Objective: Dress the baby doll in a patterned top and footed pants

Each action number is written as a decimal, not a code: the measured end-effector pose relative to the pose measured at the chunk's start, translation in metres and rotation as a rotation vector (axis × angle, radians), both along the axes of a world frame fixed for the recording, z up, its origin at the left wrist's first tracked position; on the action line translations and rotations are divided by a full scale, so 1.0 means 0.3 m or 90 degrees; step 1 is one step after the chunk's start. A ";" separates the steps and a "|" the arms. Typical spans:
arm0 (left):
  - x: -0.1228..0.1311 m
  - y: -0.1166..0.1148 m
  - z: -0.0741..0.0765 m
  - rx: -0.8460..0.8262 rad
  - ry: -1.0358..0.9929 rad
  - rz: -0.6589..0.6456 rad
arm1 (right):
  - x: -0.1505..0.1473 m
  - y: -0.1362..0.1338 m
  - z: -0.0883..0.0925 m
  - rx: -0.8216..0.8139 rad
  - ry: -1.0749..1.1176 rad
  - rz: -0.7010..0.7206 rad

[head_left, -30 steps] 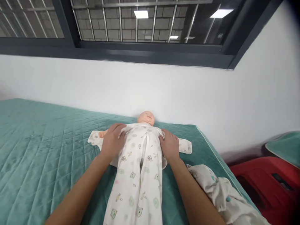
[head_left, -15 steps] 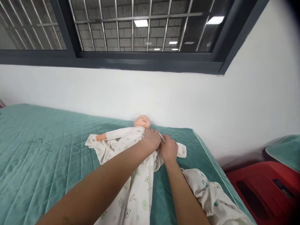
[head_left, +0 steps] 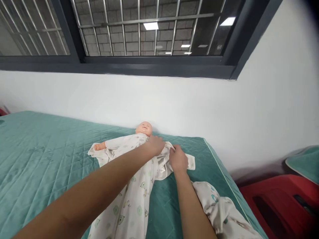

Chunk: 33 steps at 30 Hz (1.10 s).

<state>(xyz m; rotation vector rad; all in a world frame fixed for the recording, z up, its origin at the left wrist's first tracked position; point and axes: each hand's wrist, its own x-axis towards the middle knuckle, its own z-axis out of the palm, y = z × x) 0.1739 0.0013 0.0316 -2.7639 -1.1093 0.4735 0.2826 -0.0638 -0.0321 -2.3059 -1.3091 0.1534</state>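
A baby doll (head_left: 144,128) lies on its back, dressed in a white patterned outfit (head_left: 139,192) with green animal prints. One doll hand (head_left: 100,146) shows at the left, above a spread white baby garment (head_left: 163,167) lying under the doll. My left hand (head_left: 157,145) is closed at the doll's shoulder on the right; its fingertips are hidden, so what it grips cannot be made out. My right hand (head_left: 178,158) pinches the garment's cloth near its sleeve, with the cuff sticking out beyond. My left forearm crosses over the doll's body.
Everything lies on a green quilted mattress cover (head_left: 50,159) against a white wall (head_left: 174,106). A crumpled white cloth (head_left: 224,212) rests by my right forearm. Beyond the bed's right edge stand a red plastic piece (head_left: 281,196) and a green pad (head_left: 304,164). A barred window (head_left: 149,33) is above.
My hands have moved slightly apart, and more of the garment's cloth shows stretched between them. The doll sits a little further left in view.
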 end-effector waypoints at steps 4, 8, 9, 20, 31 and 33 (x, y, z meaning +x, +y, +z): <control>0.035 0.016 -0.038 -0.030 0.006 -0.031 | -0.010 0.003 0.003 -0.019 -0.018 0.018; 0.055 0.041 -0.058 -0.046 -0.002 -0.059 | -0.012 0.004 0.008 -0.036 -0.030 0.023; 0.053 0.048 -0.062 -0.044 -0.008 -0.068 | -0.013 0.004 0.009 -0.040 -0.029 0.023; -0.008 0.071 -0.043 0.011 -0.063 -0.098 | 0.003 0.000 -0.005 -0.021 0.043 0.007; -0.064 0.086 0.034 0.035 -0.059 -0.068 | 0.016 0.001 -0.022 0.059 0.148 -0.016; -0.084 0.089 0.054 0.040 -0.063 -0.059 | 0.018 0.003 -0.023 0.078 0.169 -0.027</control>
